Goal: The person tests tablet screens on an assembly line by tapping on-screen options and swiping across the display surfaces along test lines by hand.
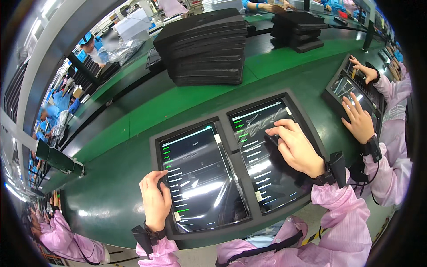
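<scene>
Two tablets with dark screens lie side by side in a black foam tray [232,133], each in its own compartment. Both screens show lists with some green lines. My left hand [155,200] is at the left edge of the left tablet [204,171], its fingertips at the list and the fingers loosely bent, holding nothing. Over the right tablet [262,153] hovers my right hand [299,149], forefinger stretched out and the other fingers loosely bent; whether it touches the glass I cannot tell. It covers part of that screen. Black straps with small devices circle both wrists.
A tall stack of black foam trays [204,49] stands beyond on the green bench [111,173], with a smaller stack [297,27] farther right. At the right, a co-worker's hands [359,120] are over another tray with a tablet [351,91]. A dark green post [58,155] rises at left.
</scene>
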{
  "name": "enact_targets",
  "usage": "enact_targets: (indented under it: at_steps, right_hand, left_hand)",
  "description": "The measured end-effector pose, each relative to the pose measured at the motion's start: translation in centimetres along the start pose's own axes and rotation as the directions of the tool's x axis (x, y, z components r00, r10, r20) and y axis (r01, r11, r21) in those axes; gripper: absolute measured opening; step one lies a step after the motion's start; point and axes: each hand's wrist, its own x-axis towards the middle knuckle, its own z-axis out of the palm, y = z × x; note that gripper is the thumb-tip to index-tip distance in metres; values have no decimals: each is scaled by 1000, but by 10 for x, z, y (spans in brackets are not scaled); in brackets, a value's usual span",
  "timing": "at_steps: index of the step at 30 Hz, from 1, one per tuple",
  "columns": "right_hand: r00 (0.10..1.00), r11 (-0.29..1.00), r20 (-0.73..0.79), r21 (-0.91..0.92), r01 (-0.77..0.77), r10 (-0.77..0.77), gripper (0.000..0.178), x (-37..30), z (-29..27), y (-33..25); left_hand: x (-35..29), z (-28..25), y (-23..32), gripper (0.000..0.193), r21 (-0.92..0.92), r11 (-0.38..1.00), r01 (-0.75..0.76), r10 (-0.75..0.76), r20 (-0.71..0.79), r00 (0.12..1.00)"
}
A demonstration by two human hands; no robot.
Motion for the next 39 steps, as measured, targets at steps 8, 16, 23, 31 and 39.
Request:
enact_targets:
  at_steps: [8, 16, 23, 31, 39]
  right_hand:
    - [997, 999, 53, -16, -46, 47, 22, -1, -1, -3]
    - [997, 998, -60, -50, 49, -51, 22, 7, -8, -3]
    - [965, 986, 204, 15, 168, -167, 30, 49, -9, 8]
    - [924, 940, 248, -108, 324, -290, 31, 67, 30, 14]
    - [913, 917, 273, -173, 358, -305, 30, 73, 36, 11]
  left_hand:
    - [-2, 1, -5, 38, -11, 1000, -29, 29, 8, 1000]
    - [5, -3, 3, 51, -20, 999, -25, 24, -56, 998]
    - [36, 7, -14, 39, -77, 996, -46, 43, -42, 998]
    - [46, 25, -28, 39, -45, 995, -90, 88, -53, 995]
    - [53, 27, -30, 41, -6, 993, -115, 115, 63, 991]
